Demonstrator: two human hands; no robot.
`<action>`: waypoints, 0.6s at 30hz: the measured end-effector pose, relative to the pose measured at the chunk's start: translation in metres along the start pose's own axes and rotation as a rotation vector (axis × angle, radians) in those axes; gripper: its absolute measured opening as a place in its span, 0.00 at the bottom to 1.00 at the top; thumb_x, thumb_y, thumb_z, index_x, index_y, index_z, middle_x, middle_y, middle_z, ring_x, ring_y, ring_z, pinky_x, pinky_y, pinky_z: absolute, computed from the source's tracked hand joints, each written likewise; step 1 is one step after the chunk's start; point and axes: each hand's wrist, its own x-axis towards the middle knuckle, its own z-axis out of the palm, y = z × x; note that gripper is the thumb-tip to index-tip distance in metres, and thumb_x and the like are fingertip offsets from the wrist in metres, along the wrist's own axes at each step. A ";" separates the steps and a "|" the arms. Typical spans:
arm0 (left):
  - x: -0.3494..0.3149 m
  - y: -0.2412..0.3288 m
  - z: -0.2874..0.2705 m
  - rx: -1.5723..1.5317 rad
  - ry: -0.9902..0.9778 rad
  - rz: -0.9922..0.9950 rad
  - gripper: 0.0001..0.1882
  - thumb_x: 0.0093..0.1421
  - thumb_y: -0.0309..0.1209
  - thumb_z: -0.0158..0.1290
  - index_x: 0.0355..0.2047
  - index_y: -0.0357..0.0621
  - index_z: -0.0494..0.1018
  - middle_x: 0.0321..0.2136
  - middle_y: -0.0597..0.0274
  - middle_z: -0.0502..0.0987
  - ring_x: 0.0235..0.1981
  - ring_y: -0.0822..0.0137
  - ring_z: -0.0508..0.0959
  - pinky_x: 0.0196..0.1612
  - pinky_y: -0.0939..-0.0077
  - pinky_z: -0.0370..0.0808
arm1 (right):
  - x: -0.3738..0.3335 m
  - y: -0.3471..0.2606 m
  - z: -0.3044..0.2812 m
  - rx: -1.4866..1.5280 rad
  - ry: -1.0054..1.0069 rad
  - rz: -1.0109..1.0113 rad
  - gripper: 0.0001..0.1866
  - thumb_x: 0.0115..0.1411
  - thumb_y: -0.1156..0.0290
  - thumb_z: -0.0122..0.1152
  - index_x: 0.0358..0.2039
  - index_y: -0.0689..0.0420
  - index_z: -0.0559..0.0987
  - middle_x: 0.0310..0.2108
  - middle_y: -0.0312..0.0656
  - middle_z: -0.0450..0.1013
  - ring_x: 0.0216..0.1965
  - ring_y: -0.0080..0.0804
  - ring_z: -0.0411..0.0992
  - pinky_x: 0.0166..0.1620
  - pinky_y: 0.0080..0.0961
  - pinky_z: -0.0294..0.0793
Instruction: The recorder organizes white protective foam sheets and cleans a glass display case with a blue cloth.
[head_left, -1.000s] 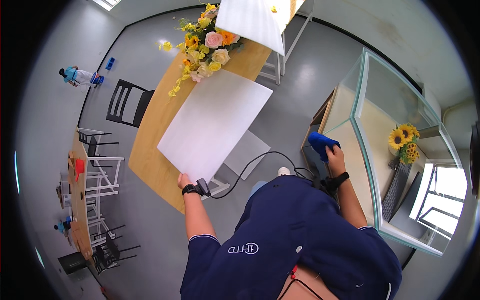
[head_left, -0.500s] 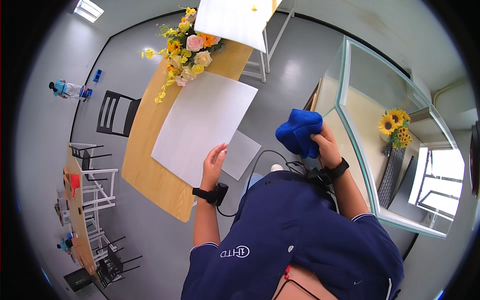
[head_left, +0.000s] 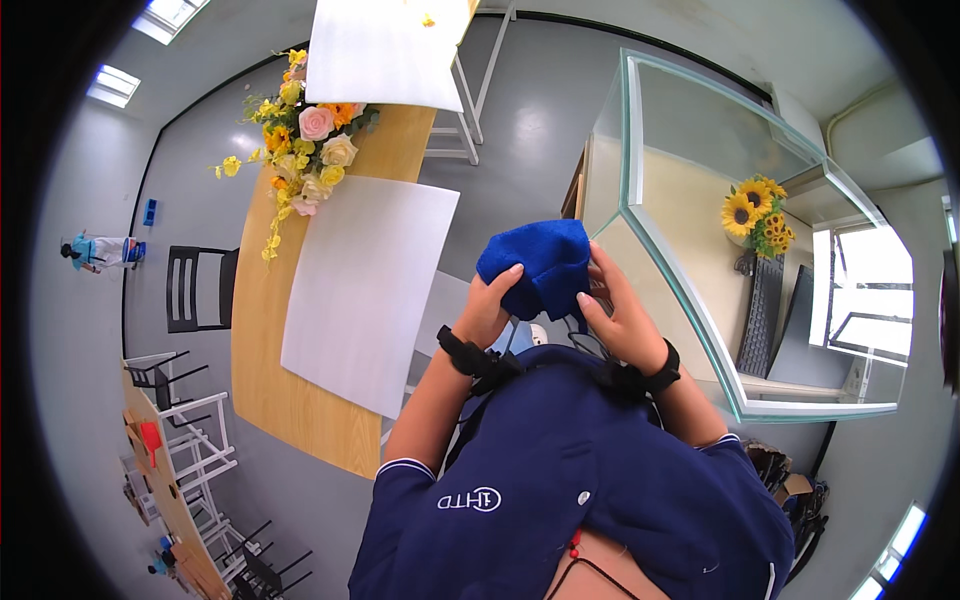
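A folded blue cloth [head_left: 535,262] is held up in front of my body, between both hands. My left hand [head_left: 486,305] grips its lower left side, the thumb lying on top. On the opposite side, my right hand [head_left: 622,315] has its fingers behind the cloth and its thumb near the lower right corner. A black strap circles each wrist. Left of the cloth, a white sheet [head_left: 365,290] lies on a wooden table [head_left: 262,370]. To the right stands a glass-walled counter [head_left: 650,215].
Artificial flowers [head_left: 315,150] and a second white sheet [head_left: 385,50] occupy the table's far end. Inside the glass are sunflowers [head_left: 757,212] and a black keyboard [head_left: 762,315]. A black chair [head_left: 200,290] stands left of the table. A person [head_left: 95,252] is far left.
My left hand has come over from beside the white sheet and taken hold of the blue cloth. The cloth has moved left. The view has shifted, turning toward the right.
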 end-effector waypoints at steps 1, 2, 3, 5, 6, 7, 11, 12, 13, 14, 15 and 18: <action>0.012 0.005 0.000 -0.035 -0.031 0.029 0.21 0.51 0.29 0.48 0.45 0.37 0.60 0.40 0.57 0.68 0.42 0.65 0.69 0.46 0.72 0.65 | -0.004 -0.008 -0.005 -0.203 0.114 -0.145 0.29 0.50 0.79 0.47 0.54 0.61 0.53 0.51 0.50 0.56 0.50 0.35 0.59 0.49 0.27 0.59; 0.024 0.011 -0.001 -0.069 -0.059 0.061 0.20 0.51 0.28 0.48 0.44 0.36 0.61 0.39 0.57 0.68 0.42 0.65 0.69 0.46 0.72 0.65 | -0.008 -0.014 -0.010 -0.407 0.225 -0.289 0.29 0.49 0.80 0.48 0.53 0.61 0.54 0.52 0.51 0.55 0.51 0.36 0.59 0.49 0.28 0.60; 0.036 0.019 0.004 -0.042 -0.042 0.104 0.17 0.51 0.28 0.47 0.42 0.36 0.62 0.37 0.58 0.69 0.40 0.66 0.69 0.45 0.73 0.65 | -0.012 -0.019 -0.017 -0.411 0.294 -0.317 0.28 0.49 0.81 0.48 0.52 0.60 0.56 0.53 0.51 0.54 0.51 0.39 0.58 0.48 0.29 0.61; 0.068 0.027 0.002 -0.010 -0.019 0.102 0.15 0.51 0.29 0.48 0.39 0.37 0.64 0.35 0.60 0.69 0.37 0.69 0.69 0.43 0.75 0.65 | -0.023 -0.024 -0.032 -0.421 0.413 -0.292 0.27 0.52 0.79 0.42 0.54 0.59 0.53 0.55 0.50 0.51 0.53 0.38 0.56 0.52 0.31 0.56; 0.084 0.031 0.008 0.029 0.009 0.117 0.14 0.51 0.30 0.49 0.38 0.38 0.64 0.34 0.61 0.69 0.37 0.70 0.69 0.42 0.75 0.65 | -0.027 -0.022 -0.038 -0.438 0.510 -0.334 0.26 0.52 0.79 0.41 0.53 0.59 0.53 0.55 0.51 0.51 0.53 0.39 0.56 0.52 0.32 0.55; 0.098 0.034 0.014 0.009 0.027 0.153 0.14 0.52 0.30 0.49 0.38 0.38 0.65 0.34 0.63 0.69 0.37 0.71 0.69 0.42 0.77 0.65 | -0.030 -0.025 -0.041 -0.422 0.638 -0.338 0.25 0.50 0.80 0.43 0.51 0.60 0.57 0.53 0.53 0.53 0.53 0.41 0.56 0.52 0.32 0.56; 0.166 0.030 0.029 0.247 0.072 0.364 0.18 0.56 0.34 0.45 0.44 0.37 0.61 0.37 0.62 0.68 0.38 0.71 0.68 0.43 0.78 0.64 | -0.037 -0.025 -0.061 -0.850 0.946 -0.241 0.21 0.51 0.82 0.41 0.49 0.62 0.60 0.51 0.51 0.57 0.53 0.42 0.56 0.54 0.33 0.52; 0.180 0.025 0.032 0.363 0.070 0.478 0.18 0.58 0.33 0.43 0.46 0.37 0.59 0.36 0.62 0.69 0.37 0.71 0.68 0.43 0.79 0.63 | -0.039 -0.024 -0.064 -1.012 0.985 -0.146 0.21 0.51 0.82 0.41 0.48 0.62 0.61 0.50 0.50 0.58 0.53 0.42 0.56 0.54 0.33 0.52; 0.192 0.021 0.031 0.420 -0.004 0.501 0.18 0.58 0.33 0.43 0.47 0.38 0.59 0.37 0.61 0.69 0.37 0.71 0.67 0.43 0.79 0.63 | -0.037 -0.022 -0.064 -1.024 0.989 -0.134 0.21 0.51 0.82 0.41 0.48 0.62 0.61 0.50 0.50 0.58 0.53 0.42 0.56 0.54 0.33 0.52; 0.203 0.019 0.034 0.478 -0.084 0.520 0.18 0.58 0.32 0.42 0.47 0.38 0.59 0.37 0.61 0.69 0.37 0.71 0.67 0.43 0.80 0.63 | -0.035 -0.017 -0.064 -1.056 1.047 -0.059 0.20 0.51 0.82 0.41 0.47 0.63 0.62 0.50 0.49 0.59 0.52 0.41 0.57 0.54 0.33 0.52; 0.210 0.016 0.034 0.557 -0.157 0.488 0.18 0.58 0.31 0.41 0.48 0.39 0.58 0.35 0.59 0.70 0.35 0.72 0.67 0.41 0.80 0.63 | -0.032 -0.012 -0.063 -1.086 1.103 0.017 0.19 0.52 0.81 0.41 0.47 0.63 0.63 0.49 0.48 0.60 0.52 0.41 0.57 0.54 0.33 0.52; 0.221 0.005 0.042 0.647 -0.417 0.553 0.24 0.54 0.23 0.42 0.53 0.41 0.54 0.53 0.48 0.55 0.55 0.58 0.55 0.54 0.74 0.53 | -0.020 0.000 -0.062 -1.098 1.205 0.116 0.19 0.52 0.80 0.41 0.47 0.63 0.62 0.50 0.48 0.60 0.52 0.41 0.57 0.54 0.33 0.52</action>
